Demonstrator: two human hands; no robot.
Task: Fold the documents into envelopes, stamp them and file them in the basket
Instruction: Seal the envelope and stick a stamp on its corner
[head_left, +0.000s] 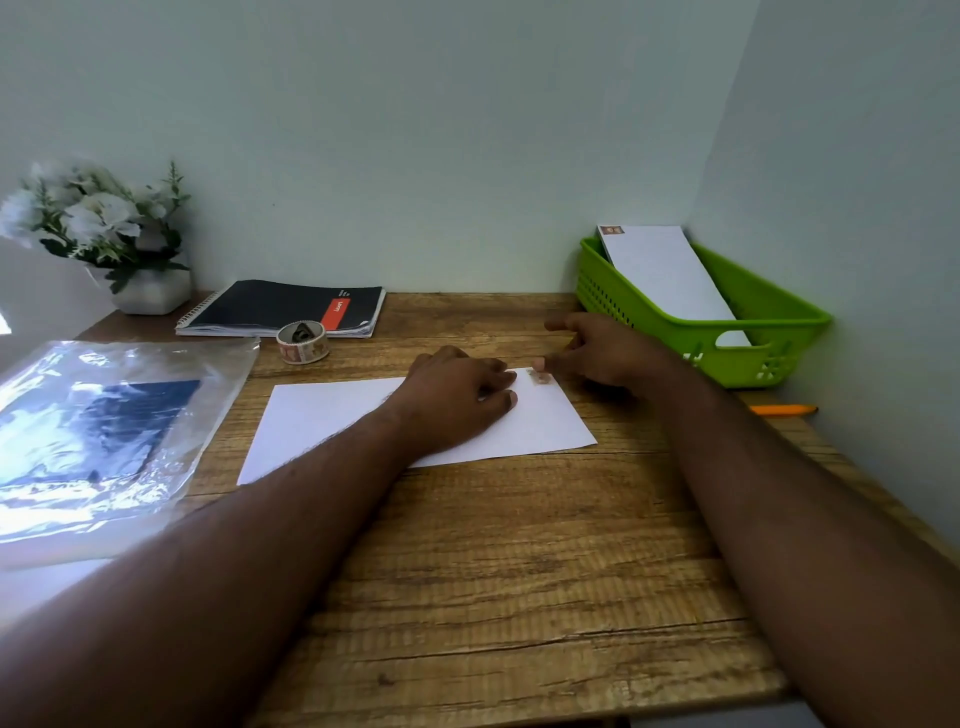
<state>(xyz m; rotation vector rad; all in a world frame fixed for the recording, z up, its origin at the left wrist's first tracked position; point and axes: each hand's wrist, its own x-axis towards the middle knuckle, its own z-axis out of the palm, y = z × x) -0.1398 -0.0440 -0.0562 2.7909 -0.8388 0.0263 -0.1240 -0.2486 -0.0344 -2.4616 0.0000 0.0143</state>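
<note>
Wooden desk (498, 571) carries plastic sleeve (104, 431), tape roll (302, 341), notebook (280, 308), flowers (98, 218).

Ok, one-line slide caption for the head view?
Left hand steadies the envelope while right hand presses on a stamp; basket behind.

grainy wooden desk (519, 545), matt paper envelope (332, 415), plastic basket (779, 322)

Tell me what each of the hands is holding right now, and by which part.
Neither grips anything. The left hand rests on the white envelope near its far right corner; the right hand presses a fingertip on the stamp there.
</note>
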